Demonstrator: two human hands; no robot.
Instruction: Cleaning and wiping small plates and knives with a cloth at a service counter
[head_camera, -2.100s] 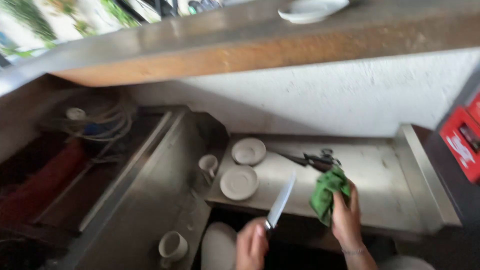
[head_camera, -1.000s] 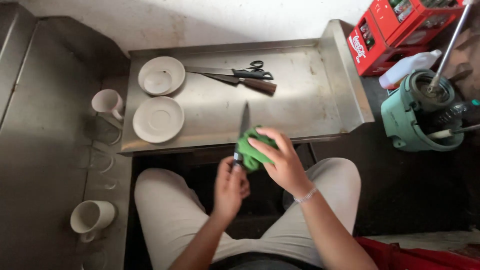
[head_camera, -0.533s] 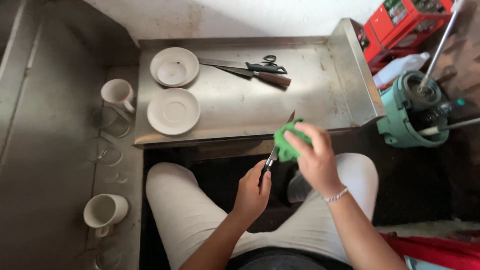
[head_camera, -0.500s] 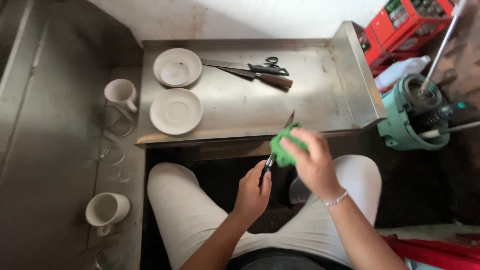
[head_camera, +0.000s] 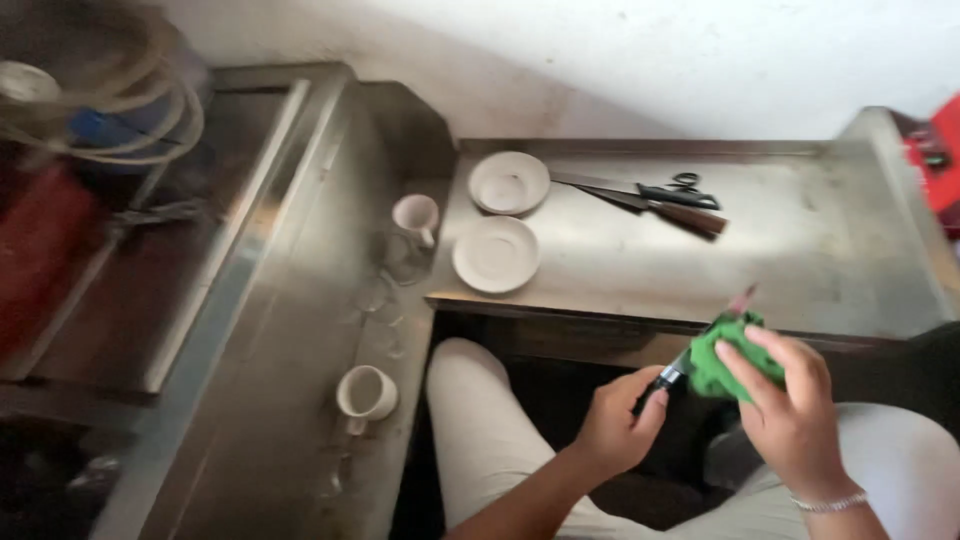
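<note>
While left hand (head_camera: 612, 428) grips knife (head_camera: 700, 345), cloth (head_camera: 728, 357) wraps blade

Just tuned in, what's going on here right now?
A seated person holds a knife by its handle in the left hand and wraps a green cloth around the blade with the right hand, over their lap. On the steel counter behind lie a second knife, scissors and two white saucers. Two white cups stand on the lower steel surface to the left.
</note>
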